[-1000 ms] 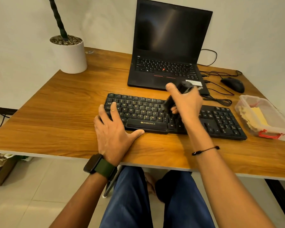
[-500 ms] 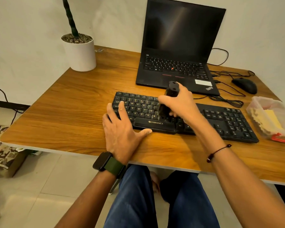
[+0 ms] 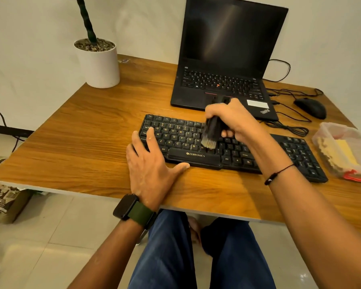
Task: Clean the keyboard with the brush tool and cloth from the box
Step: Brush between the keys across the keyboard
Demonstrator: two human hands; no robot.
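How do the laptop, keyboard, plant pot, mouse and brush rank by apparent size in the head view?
1. Laptop
2. Keyboard
3. Plant pot
4. Brush and mouse: look alike; the hand hides part of the brush, so no ranking.

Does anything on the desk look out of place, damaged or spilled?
Nothing stands out. The right hand holds the brush on the keyboard, the left hand steadies it, and the cloth lies in the box.
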